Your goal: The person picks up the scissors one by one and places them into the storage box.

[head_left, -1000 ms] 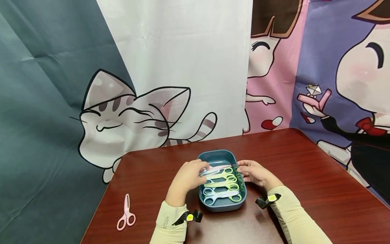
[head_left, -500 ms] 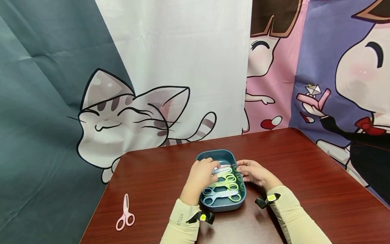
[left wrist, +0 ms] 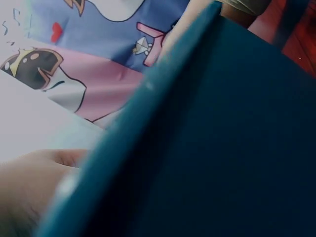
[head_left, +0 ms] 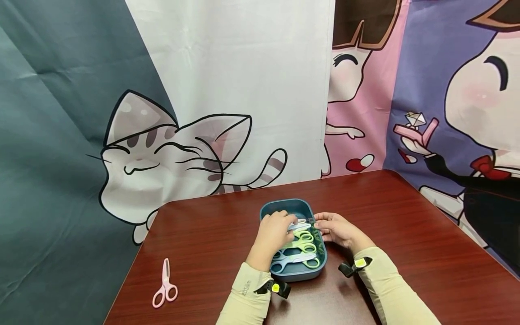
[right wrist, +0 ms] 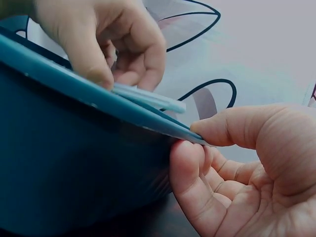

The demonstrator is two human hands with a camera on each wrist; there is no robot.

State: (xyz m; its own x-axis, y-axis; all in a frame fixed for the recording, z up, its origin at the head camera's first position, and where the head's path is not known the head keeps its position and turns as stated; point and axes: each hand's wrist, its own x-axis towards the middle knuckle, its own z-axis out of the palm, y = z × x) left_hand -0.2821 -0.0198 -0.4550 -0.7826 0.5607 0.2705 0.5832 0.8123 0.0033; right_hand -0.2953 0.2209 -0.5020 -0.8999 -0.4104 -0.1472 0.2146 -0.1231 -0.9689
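A blue rectangular box (head_left: 285,202) stands on the table with several pastel scissors lying across it, green scissors (head_left: 304,247) and light blue scissors (head_left: 294,259) among them. Over the box's far half, my left hand (head_left: 273,234) pinches another pair of light blue scissors (right wrist: 150,98) between thumb and fingers, at about rim height. Most of that pair is hidden by the hand and the wall. With thumb and curled fingers, my right hand (head_left: 337,229) pinches the box's right rim (right wrist: 163,129). The left wrist view shows mostly the box's dark outer wall (left wrist: 222,138).
Pink scissors (head_left: 164,284) lie alone on the table (head_left: 203,253), left of the box. Dark green material (head_left: 318,239) runs along the box's right inner side. A printed cartoon cloth (head_left: 243,67) hangs behind the table's back edge.
My left hand has moved right, farther over the box, carrying the light blue scissors with it. The right hand keeps its grip on the rim. The pink scissors on the table stay put.
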